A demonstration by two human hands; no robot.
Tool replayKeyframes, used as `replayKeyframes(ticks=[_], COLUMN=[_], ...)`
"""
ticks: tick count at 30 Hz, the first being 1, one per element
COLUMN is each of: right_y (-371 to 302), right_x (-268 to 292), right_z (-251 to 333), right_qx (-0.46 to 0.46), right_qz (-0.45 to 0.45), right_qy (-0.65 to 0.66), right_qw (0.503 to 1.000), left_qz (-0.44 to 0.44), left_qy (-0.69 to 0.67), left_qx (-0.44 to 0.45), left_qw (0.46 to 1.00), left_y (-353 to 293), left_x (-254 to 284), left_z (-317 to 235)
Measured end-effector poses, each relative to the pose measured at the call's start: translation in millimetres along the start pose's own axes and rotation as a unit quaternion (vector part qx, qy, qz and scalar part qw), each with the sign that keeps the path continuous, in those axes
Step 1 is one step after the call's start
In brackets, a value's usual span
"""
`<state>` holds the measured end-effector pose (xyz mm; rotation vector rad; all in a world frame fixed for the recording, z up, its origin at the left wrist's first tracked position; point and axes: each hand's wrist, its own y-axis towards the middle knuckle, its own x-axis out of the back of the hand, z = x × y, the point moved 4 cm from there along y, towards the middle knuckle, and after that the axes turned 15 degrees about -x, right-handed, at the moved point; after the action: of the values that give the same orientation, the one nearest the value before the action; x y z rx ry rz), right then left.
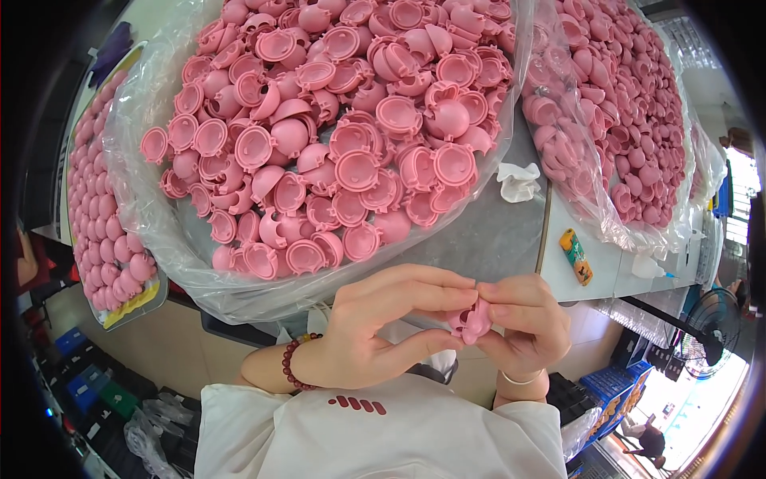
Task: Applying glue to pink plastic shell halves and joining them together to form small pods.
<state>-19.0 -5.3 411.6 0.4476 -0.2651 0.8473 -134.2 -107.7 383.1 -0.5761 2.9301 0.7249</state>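
"Firstly, the large items?"

"One table (488, 243), grey-topped. Upon it, centre to far left: one clear plastic bag (227, 297), spread wide, bearing a heap of pink half-shells (355, 172), many with rims and small tabs showing. Far right: a second clear bag (662, 238), likewise heaped with pink shells (602, 100). Left: one tray (132, 308), yellow at its near end, covered with rounded pink shapes (104, 227). Right: one fan (706, 343)."

"Hands?"

"Two, near centre. Left hand (371, 335): fingers extended but bent, their tips and the thumb closed on one pink piece (471, 322). Right hand (528, 323): more tightly curled, thumb and fingertips gripping the same piece from the right."

"Small goods?"

"Between the bags: one crumpled white scrap (519, 183). Nearer, right: one orange-and-green item (576, 257), kind uncertain. Further right: one small bottle (645, 267), blue-tipped. On the left wrist: one dark red bead bracelet (289, 363)."

"And the piece itself?"

"Held between both hands' fingertips, on the near side of the heap and apart from it; partly covered, full form uncertain."
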Motion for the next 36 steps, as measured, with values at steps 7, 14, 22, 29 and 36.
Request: replayKeyframes(ticks=[7,14,22,29,36], right_y=[0,-3,-15,-20,-33], right_x=[0,-1,-11,-12,16], right_z=[2,6,6,5,-8], right_qx=[-0.003,-0.002,0.059,0.051,0.081], right_qz=[0.014,-0.039,0.004,0.013,-0.012], right_qy=[-0.016,-0.047,-0.015,0.005,-0.001], right_qw=[1.000,0.998,0.998,0.999,0.997], left_qz=[0.009,0.004,0.005,0.003,0.003], left_qy=[0.017,0.005,-0.004,0.039,0.010], left_qx=[-0.033,-0.028,-0.036,-0.073,-0.080], left_qw=[0.999,1.000,0.999,0.997,0.997], left_y=[1,3,4,2,0], left_x=[1,-1,0,3,0], left_z=[1,-1,3,1,0])
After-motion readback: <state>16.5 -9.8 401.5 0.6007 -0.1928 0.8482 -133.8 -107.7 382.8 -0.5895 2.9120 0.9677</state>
